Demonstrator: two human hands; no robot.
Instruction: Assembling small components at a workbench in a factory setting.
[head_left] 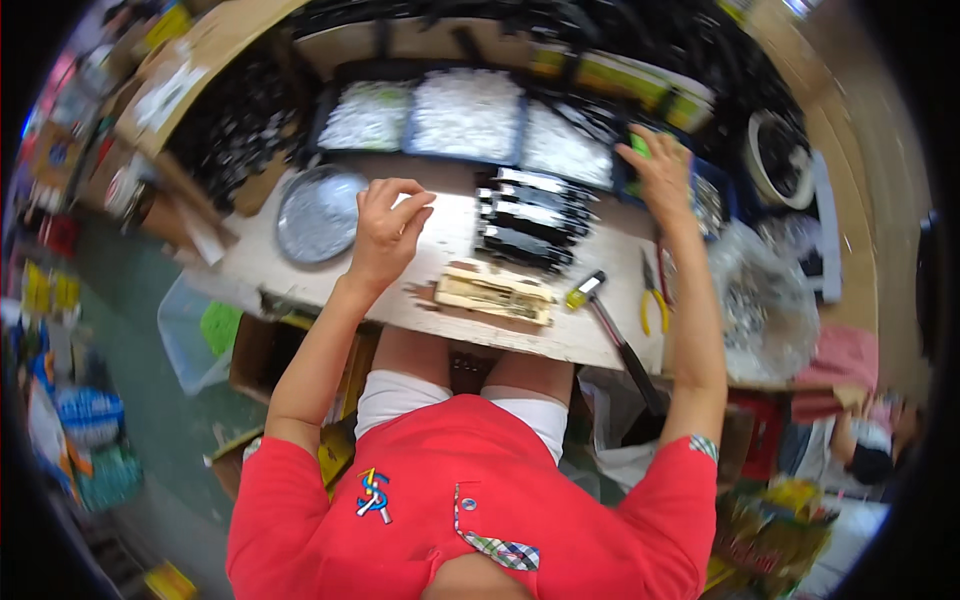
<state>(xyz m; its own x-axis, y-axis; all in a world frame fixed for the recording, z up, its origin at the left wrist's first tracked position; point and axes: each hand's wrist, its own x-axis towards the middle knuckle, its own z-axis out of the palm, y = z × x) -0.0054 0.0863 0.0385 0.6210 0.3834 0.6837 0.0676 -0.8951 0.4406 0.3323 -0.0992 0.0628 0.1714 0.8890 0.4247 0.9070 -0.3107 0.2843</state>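
Over the table's left half, my left hand [392, 228] is raised with thumb and fingertips pinched together. What they pinch, if anything, is too small to tell. My right hand [660, 172] stretches to the far right, over the trays, its thumb and fingers apart. A bright green patch [640, 146] shows between them; I cannot tell whether the hand touches it. Between my hands lies a row of glossy black parts [535, 218]. Nearer to me is a pale wooden block [494, 294] with a long recess holding metal fittings.
Trays of small white pieces [467, 112] line the back. A round grey dish [320, 214] sits left. A hammer [618, 335] and yellow-handled pliers [654, 298] lie right, beside a clear plastic bag [755, 300]. A white bucket [778, 160] holds dark parts.
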